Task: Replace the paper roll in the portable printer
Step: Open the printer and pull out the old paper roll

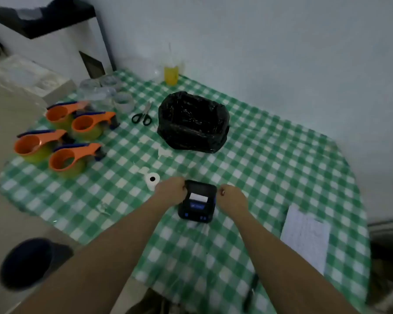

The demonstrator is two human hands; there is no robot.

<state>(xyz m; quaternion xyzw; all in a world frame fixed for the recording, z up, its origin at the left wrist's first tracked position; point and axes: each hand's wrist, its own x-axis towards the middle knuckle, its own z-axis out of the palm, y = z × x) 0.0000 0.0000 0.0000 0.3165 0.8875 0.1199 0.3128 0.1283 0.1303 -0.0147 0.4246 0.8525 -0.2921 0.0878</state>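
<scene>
A small black portable printer [197, 203] with blue buttons lies on the green checked tablecloth [270, 168]. White paper shows at its slot. My left hand [171, 189] grips its upper left corner. My right hand [233, 197] holds its upper right side. A white paper roll [152, 180] stands on the cloth just left of my left hand, apart from it.
A bin lined with a black bag [192, 123] stands behind the printer. Black-handled scissors [142, 115], several orange tape dispensers [61, 141] and clear tape rolls [123, 102] lie at the back left. A yellow bottle [171, 74] is by the wall. A paper sheet [305, 236] lies right.
</scene>
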